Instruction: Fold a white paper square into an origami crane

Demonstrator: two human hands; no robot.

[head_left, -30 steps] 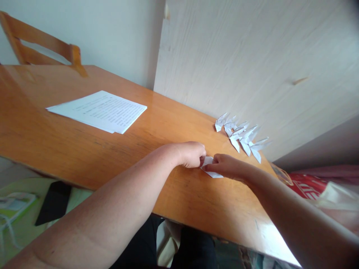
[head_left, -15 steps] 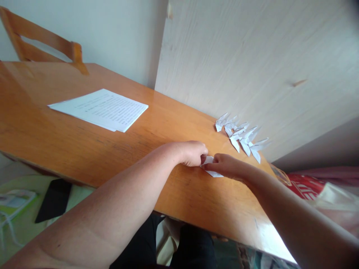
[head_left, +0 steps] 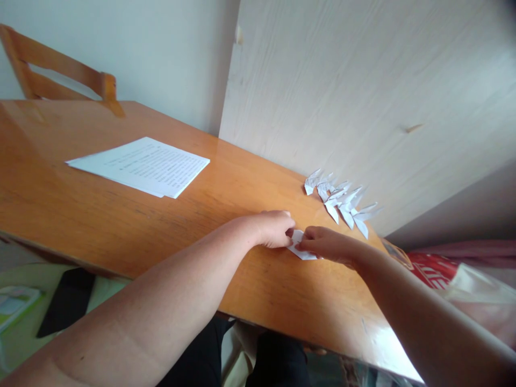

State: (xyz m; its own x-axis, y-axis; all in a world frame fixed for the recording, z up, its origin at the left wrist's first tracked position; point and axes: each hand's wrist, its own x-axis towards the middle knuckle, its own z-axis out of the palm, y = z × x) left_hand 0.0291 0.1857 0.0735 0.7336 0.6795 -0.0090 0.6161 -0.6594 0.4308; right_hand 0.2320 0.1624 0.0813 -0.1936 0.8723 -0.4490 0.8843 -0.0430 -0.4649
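Note:
A small piece of folded white paper point(head_left: 307, 256) lies on the wooden table point(head_left: 258, 285), between my two hands. My left hand point(head_left: 277, 229) has its fingers curled at the paper's left edge, closed on it. From the right, my right hand point(head_left: 327, 245) rests over the paper with bent fingers pinching or pressing it; the fingertips are partly hidden. Beyond the hands, several folded paper pieces with pointed, wing-like ends point(head_left: 342, 201) stand in a row near the board.
A stack of printed sheets point(head_left: 141, 166) lies on the table's left. Behind rises a pale wooden board point(head_left: 322, 80). A chair point(head_left: 60, 64) stands far left, a dark flat object point(head_left: 66, 302) below the front edge, and a red bag point(head_left: 431, 270) at right.
My right hand's finger, which stretched left across the paper, has drawn back and bent. My left hand stays at the paper's left edge. The whole view has shifted slightly.

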